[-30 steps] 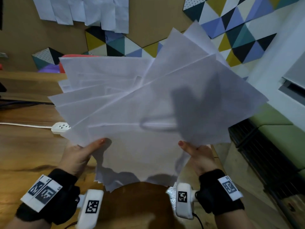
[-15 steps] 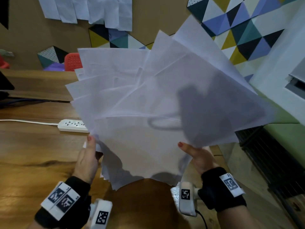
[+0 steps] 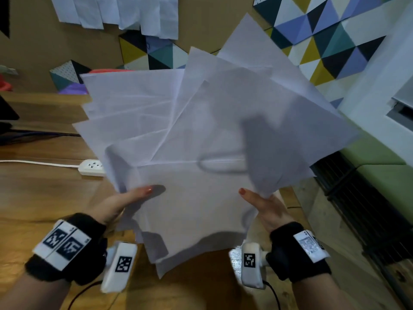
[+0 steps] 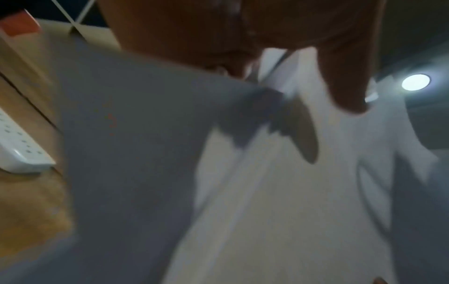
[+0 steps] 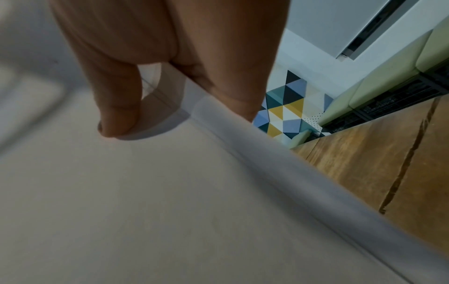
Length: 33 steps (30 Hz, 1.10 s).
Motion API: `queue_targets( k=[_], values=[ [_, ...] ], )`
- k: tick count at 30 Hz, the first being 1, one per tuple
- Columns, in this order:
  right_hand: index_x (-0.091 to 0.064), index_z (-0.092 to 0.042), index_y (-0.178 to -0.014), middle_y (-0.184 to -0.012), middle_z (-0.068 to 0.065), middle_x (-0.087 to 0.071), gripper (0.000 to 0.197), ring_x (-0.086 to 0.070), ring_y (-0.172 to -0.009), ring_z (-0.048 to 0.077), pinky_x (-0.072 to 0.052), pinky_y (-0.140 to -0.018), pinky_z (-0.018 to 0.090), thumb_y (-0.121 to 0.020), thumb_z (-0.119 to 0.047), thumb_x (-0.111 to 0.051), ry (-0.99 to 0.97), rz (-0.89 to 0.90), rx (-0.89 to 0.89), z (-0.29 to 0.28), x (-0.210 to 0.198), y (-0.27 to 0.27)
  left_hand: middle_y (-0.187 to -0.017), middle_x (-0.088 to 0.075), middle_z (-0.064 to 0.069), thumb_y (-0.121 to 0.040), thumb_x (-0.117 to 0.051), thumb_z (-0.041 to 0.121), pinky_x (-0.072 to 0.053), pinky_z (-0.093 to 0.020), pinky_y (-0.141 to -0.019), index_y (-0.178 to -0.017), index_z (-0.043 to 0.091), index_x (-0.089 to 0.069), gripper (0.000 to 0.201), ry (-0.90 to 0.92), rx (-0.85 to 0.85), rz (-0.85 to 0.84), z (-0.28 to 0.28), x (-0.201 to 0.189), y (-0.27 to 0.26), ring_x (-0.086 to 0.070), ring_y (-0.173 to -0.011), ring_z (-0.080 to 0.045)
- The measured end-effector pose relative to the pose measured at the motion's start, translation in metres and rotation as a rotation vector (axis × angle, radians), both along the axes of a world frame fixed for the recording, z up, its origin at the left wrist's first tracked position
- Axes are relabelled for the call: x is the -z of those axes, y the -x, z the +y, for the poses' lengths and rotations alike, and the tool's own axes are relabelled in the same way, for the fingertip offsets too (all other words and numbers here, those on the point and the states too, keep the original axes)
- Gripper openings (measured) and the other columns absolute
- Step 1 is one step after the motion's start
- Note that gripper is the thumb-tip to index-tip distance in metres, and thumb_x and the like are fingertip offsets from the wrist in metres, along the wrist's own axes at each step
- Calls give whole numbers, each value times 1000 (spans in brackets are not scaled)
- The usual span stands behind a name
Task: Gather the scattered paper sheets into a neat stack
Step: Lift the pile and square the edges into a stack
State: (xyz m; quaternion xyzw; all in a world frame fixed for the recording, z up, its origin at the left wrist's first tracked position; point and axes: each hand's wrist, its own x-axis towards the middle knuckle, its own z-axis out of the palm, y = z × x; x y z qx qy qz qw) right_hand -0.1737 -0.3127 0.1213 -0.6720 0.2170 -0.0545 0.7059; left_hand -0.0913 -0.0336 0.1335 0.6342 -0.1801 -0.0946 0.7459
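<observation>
Power strip left of sheets; bare table nearer.

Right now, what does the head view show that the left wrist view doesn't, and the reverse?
Head only: the whole fan of sheets, splayed and uneven, held up over the table; the right hand pinching their right edge; more papers pinned to the wall. Left wrist only: the sheets' underside at the left hand, with its thumb on top, and a round ceiling light. Both: the sheets, the left hand gripping them, the white power strip and the table.
</observation>
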Motion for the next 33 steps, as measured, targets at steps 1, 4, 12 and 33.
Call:
queue_targets(
  k=[1, 4, 12, 33],
  values=[
    [-61, -30, -88, -95, -13, -65, 43, -58, -105, 20, -38, -99, 36, -52, -42, -81, 5, -15, -21, 2, -1, 0, -74, -76, 10, -25, -88, 46, -52, -12, -59, -83, 16, -71, 67, -71, -45, -46, -6, 0, 0, -71, -73, -4],
    [-63, -24, -100, -100, -5, -70, 59, -63, -98, 17, -50, -87, 23, -48, -38, -88, 18, -105, -48, 9, 3, -1, -76, -74, 14, -55, -84, 27, -51, -12, -62, -89, 8, -67, 43, -160, -171, -153, -14, 2, -7, -67, -72, 2],
    [-62, -20, -84, -62, -24, -69, 17, -61, -64, -15, -46, -67, 8, -81, -3, -61, 17, -199, 158, 10, 1, 4, -72, -74, 16, -50, -88, 33, -49, -6, -59, -89, 17, -64, 48, 16, -139, -25, -21, -12, -15, -67, -69, 6],
    [-56, -20, -76, -55, -20, -68, 40, -61, -55, -10, -47, -56, 5, -78, 20, -55, 2, -322, -44, 17, -24, 5, -70, -65, 38, -69, -76, 4, -46, 0, -63, -82, 27, -62, 30, -283, -197, -286, -21, 5, -22, -62, -72, 16]
  ],
)
